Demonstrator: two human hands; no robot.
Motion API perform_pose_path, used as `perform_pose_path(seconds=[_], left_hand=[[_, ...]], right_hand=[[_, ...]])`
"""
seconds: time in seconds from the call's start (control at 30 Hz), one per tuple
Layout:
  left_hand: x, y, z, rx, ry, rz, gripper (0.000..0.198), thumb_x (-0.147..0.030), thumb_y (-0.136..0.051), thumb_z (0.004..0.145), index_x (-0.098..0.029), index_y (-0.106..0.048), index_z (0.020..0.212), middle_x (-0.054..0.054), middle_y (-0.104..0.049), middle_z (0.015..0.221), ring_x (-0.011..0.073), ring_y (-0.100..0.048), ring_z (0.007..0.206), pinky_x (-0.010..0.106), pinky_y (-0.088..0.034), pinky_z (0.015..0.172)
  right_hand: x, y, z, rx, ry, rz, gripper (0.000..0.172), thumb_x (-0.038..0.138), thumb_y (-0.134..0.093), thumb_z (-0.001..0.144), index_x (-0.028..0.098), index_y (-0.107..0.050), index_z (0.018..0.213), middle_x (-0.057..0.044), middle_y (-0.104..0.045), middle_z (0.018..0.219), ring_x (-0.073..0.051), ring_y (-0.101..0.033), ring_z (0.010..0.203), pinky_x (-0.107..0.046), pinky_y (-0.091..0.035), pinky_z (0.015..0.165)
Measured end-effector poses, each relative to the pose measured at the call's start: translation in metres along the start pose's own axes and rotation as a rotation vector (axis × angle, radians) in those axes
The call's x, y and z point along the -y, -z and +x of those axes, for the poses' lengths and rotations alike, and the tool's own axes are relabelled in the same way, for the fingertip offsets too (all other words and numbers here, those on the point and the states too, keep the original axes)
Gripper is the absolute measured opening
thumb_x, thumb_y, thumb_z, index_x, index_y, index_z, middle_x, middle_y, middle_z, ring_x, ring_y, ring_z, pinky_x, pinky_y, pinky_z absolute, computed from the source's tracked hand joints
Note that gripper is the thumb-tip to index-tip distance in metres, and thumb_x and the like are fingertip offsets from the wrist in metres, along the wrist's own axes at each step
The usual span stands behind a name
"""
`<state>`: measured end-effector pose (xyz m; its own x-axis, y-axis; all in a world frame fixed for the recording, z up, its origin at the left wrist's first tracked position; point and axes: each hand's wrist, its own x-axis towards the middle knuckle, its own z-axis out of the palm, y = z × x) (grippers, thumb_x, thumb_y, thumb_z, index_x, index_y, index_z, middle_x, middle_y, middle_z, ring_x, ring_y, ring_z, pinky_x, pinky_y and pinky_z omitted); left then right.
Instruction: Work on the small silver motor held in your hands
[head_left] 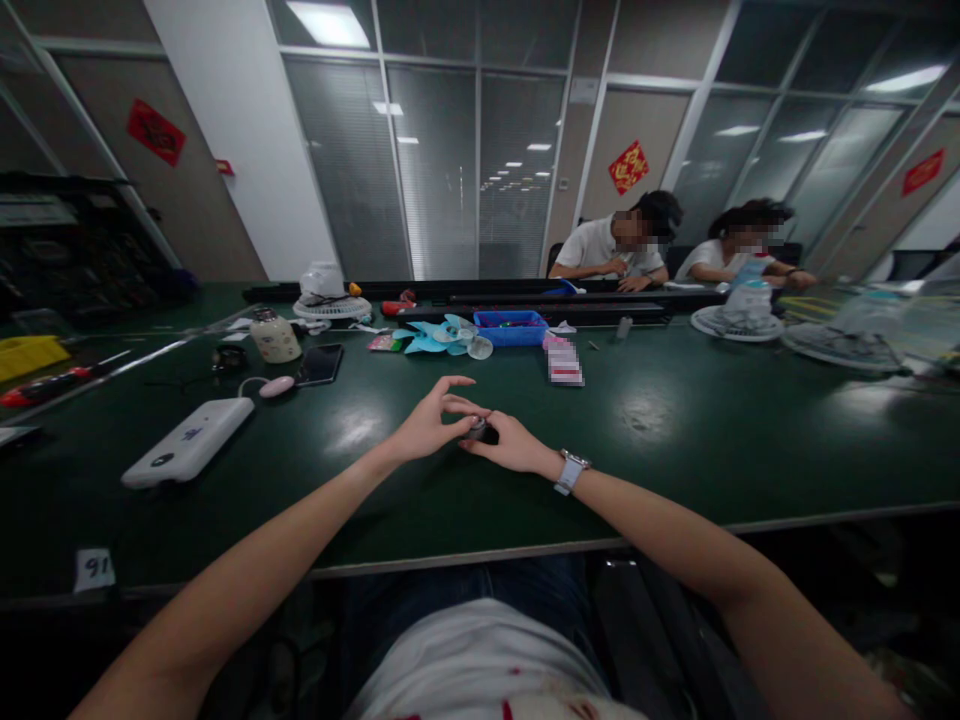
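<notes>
Both my hands meet over the middle of the dark green table (675,420). My left hand (431,425) pinches with thumb and forefinger at a small dark part (482,431), its other fingers raised. My right hand (510,443), with a white watch at the wrist, is closed round the same small part. What the part is I cannot make out.
A white power bank (187,441) with a pink mouse-like object (277,386) lies to the left, beside a phone (319,364). Farther back are blue fan blades (442,337), a blue tray (511,327) and white fan grilles (735,322). Two other people sit at the far side.
</notes>
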<state>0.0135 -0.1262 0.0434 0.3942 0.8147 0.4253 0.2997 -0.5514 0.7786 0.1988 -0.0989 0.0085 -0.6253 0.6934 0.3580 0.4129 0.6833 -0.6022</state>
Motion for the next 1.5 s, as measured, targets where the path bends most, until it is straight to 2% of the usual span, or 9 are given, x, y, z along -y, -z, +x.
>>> perform_pose_path(seconds=[0.13,0.3,0.5,0.63,0.73,0.87,1.03,1.2,1.5], left_hand=[[0.002,0.0,0.0,-0.005,0.022,-0.026,0.051,-0.019,-0.065,0.081,-0.017,-0.042,0.126,0.01,-0.074,0.103,0.023,-0.064,0.113,0.041,-0.048,0.098],[0.002,-0.001,-0.001,-0.035,0.024,-0.024,0.055,-0.021,-0.067,0.08,-0.017,-0.041,0.128,0.009,-0.076,0.098,0.0224,-0.065,0.11,0.04,-0.048,0.097],[0.003,0.0,-0.002,-0.11,0.03,0.032,0.057,-0.026,-0.073,0.077,-0.019,-0.044,0.125,0.006,-0.076,0.088,0.0237,-0.069,0.101,0.04,-0.05,0.093],[0.003,-0.001,-0.001,-0.168,0.011,0.123,0.048,-0.028,-0.074,0.076,-0.02,-0.05,0.117,0.004,-0.075,0.087,0.0234,-0.069,0.096,0.038,-0.05,0.089],[0.002,-0.003,-0.001,-0.213,-0.005,0.201,0.039,-0.028,-0.073,0.076,-0.021,-0.053,0.109,0.005,-0.075,0.093,0.022,-0.068,0.091,0.036,-0.049,0.087],[0.002,-0.006,-0.002,-0.258,-0.024,0.251,0.036,-0.029,-0.071,0.078,-0.021,-0.052,0.107,0.005,-0.073,0.096,0.0208,-0.068,0.087,0.036,-0.048,0.085],[0.006,-0.01,-0.002,-0.295,-0.012,0.225,0.039,-0.028,-0.07,0.077,-0.022,-0.048,0.109,0.002,-0.073,0.086,0.0218,-0.068,0.089,0.037,-0.047,0.086],[0.01,-0.012,0.0,-0.333,0.01,0.17,0.035,-0.029,-0.071,0.075,-0.023,-0.045,0.098,0.001,-0.072,0.083,0.0222,-0.07,0.087,0.036,-0.048,0.083],[0.009,-0.014,0.0,-0.311,0.017,0.137,0.033,-0.03,-0.069,0.078,-0.023,-0.039,0.091,0.001,-0.073,0.082,0.0209,-0.071,0.086,0.035,-0.05,0.082]], right_hand=[[0.0,0.0,0.0,0.005,-0.001,-0.005,0.031,0.037,-0.068,0.083,0.011,-0.064,0.097,-0.008,-0.066,0.091,-0.019,-0.06,0.08,-0.03,-0.045,0.071],[-0.001,0.0,0.001,0.009,-0.02,-0.028,0.035,0.041,-0.068,0.082,0.01,-0.064,0.099,-0.009,-0.065,0.091,-0.019,-0.059,0.081,-0.031,-0.045,0.07],[0.0,0.001,0.0,0.001,0.011,-0.023,0.04,0.038,-0.068,0.083,0.014,-0.061,0.115,-0.007,-0.066,0.095,-0.019,-0.058,0.083,-0.031,-0.043,0.073],[0.003,0.002,-0.001,0.01,0.01,-0.029,0.041,0.038,-0.068,0.083,0.014,-0.061,0.117,-0.006,-0.065,0.093,-0.018,-0.058,0.081,-0.029,-0.043,0.071],[0.003,0.002,0.0,0.014,0.008,-0.026,0.039,0.038,-0.068,0.084,0.014,-0.062,0.113,-0.007,-0.065,0.093,-0.018,-0.057,0.08,-0.029,-0.042,0.07],[0.002,0.001,0.001,0.012,0.025,-0.012,0.038,0.036,-0.068,0.083,0.015,-0.062,0.114,-0.006,-0.066,0.094,-0.018,-0.058,0.082,-0.029,-0.043,0.072],[0.0,0.0,0.001,-0.001,0.037,-0.017,0.041,0.035,-0.068,0.083,0.015,-0.061,0.118,-0.007,-0.067,0.096,-0.019,-0.058,0.084,-0.031,-0.043,0.075],[-0.002,-0.001,0.001,0.003,0.023,-0.046,0.04,0.04,-0.068,0.083,0.015,-0.062,0.114,-0.007,-0.066,0.095,-0.019,-0.058,0.084,-0.031,-0.043,0.074],[0.0,0.0,0.001,0.011,0.007,-0.062,0.037,0.039,-0.067,0.083,0.012,-0.062,0.109,-0.009,-0.066,0.093,-0.02,-0.058,0.08,-0.031,-0.044,0.071]])
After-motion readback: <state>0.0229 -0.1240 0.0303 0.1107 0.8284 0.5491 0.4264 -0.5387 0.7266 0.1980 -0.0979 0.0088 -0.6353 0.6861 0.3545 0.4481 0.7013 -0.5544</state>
